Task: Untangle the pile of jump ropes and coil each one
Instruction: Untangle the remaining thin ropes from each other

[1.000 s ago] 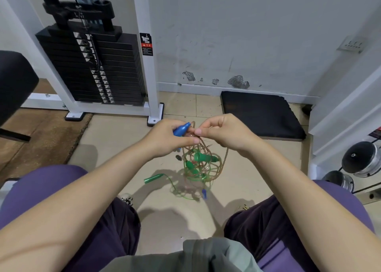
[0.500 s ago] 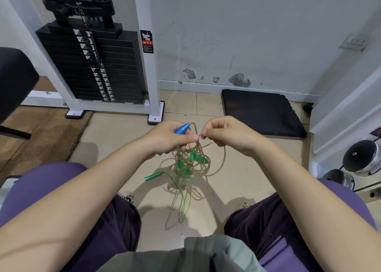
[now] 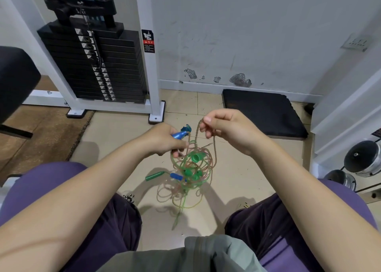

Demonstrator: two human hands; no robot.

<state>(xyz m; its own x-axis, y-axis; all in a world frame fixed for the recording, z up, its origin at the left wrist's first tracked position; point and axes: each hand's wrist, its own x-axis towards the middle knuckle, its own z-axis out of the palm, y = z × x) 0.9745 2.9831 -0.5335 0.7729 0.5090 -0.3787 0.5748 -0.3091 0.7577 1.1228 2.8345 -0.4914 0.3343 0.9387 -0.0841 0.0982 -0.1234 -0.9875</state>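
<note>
A tangle of thin green and orange-pink jump ropes (image 3: 190,174) hangs between my knees above the tiled floor. My left hand (image 3: 162,139) grips a blue handle (image 3: 181,133) at the top of the tangle. My right hand (image 3: 224,127) pinches an orange-pink cord (image 3: 214,148) and holds it up to the right of the blue handle. Green handles (image 3: 195,157) sit inside the knot. One green handle (image 3: 154,176) and a second blue handle (image 3: 176,176) stick out at the lower left.
A weight-stack machine (image 3: 92,65) with a white frame stands at the back left. A black pad (image 3: 261,112) lies on the floor by the wall. Chrome dumbbells (image 3: 362,160) sit on a rack at the right. A black seat (image 3: 14,81) is at the far left.
My right hand has moved up and to the right, away from my left hand, drawing the orange-pink cord out. The tangle hangs lower and looser, and a second blue handle now shows.
</note>
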